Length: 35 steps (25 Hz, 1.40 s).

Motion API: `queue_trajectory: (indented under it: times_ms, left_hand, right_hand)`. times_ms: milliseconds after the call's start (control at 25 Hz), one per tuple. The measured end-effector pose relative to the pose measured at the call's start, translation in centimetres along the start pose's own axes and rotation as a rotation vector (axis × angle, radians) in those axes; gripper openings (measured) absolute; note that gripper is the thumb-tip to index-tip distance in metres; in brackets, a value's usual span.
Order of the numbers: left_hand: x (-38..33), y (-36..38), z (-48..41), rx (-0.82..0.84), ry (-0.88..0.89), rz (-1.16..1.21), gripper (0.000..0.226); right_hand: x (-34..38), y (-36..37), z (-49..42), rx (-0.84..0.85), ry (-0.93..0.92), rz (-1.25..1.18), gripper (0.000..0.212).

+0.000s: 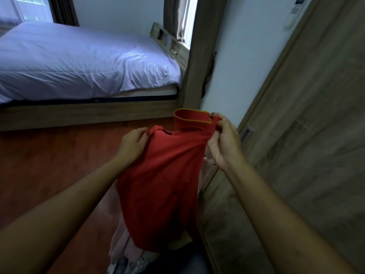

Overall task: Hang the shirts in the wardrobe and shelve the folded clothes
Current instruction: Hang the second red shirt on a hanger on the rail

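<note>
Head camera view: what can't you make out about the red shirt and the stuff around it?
Head view: any hanger in the red shirt, hidden by its own cloth.
Head view: pale pink clothes, mostly covered by the shirt; count unclear.
Head view: patterned cloth, cut off by the bottom edge.
Head view: wall remote, blurred, cut by the top edge.

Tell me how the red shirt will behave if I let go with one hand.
Probably floppy: the red shirt sags and bunches between the left hand and the right hand, so the released side would likely drop. It is likely light, since both hands hold it up at its top edge alone. Slipping seems unlikely, as the cloth gathers in both grips.
</note>
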<state>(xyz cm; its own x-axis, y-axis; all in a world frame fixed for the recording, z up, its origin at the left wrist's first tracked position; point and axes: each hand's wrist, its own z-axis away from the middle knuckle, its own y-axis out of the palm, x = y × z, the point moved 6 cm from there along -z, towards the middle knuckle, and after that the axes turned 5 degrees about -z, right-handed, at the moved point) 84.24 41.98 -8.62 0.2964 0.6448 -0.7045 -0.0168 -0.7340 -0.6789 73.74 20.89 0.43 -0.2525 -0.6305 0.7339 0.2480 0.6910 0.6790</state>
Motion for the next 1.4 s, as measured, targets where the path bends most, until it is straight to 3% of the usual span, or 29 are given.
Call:
queue_trajectory:
  times_ms: [80,240,400,600,720,840,920,960,1040,1120,1160,1280,1400]
  left_hand:
    - [-3.6,-0.2,0.0,0.012,0.154,0.17,0.032]
    - [-12.2,3.3,2.9,0.477,0.373,0.178,0.028]
    - [-17.8,6.7,8.3,0.77,0.318,0.359,0.025]
    - [-31.4,9.8,20.2,1.091,0.262,0.862,0.052]
    - [-38.7,11.7,27.0,1.173,0.269,1.01,0.049]
    - [-46.3,13.4,34.0,1.194,0.32,1.082,0.036]
    - [-51.1,14.0,38.8,1.204,0.381,1.112,0.03]
    - [-53.1,14.3,41.1,1.207,0.432,1.11,0.027]
    - [-56.3,14.9,45.1,1.222,0.536,1.114,0.016]
    - [-58.8,15.4,48.7,1.286,0.628,1.122,0.005]
    - [-59.9,15.5,50.3,1.329,0.676,1.108,0.004]
    - [-61.6,16.5,53.5,1.467,0.855,1.0,0.015]
    - [-61.3,18.7,54.9,1.514,0.866,0.912,0.027]
  right_hand:
    - [3.4,0.6,2.2,0.031,0.014,-0.07,0.021]
    - [11.7,1.5,8.9,0.151,-0.084,-0.164,0.012]
    - [20.3,-0.5,15.5,0.118,-0.226,-0.211,0.012]
    - [31.2,-7.1,28.2,0.018,-0.451,-0.065,0.012]
    - [36.6,-12.3,36.1,-0.081,-0.596,0.049,0.015]
    - [41.5,-18.5,44.8,-0.284,-0.702,0.308,0.025]
    - [43.5,-22.6,49.3,-0.446,-0.606,0.604,0.051]
    - [43.8,-24.3,51.0,-0.504,-0.512,0.808,0.052]
    - [43.2,-26.9,53.3,-0.477,-0.304,1.185,0.019]
    - [42.4,-28.9,55.3,-0.444,-0.184,1.468,0.041]
    - [42.7,-29.3,56.4,-0.454,-0.221,1.532,0.04]
    - [45.2,-30.2,59.2,-0.567,-0.441,1.395,0.034]
    - [47.0,-30.5,61.3,-0.613,-0.553,0.875,0.03]
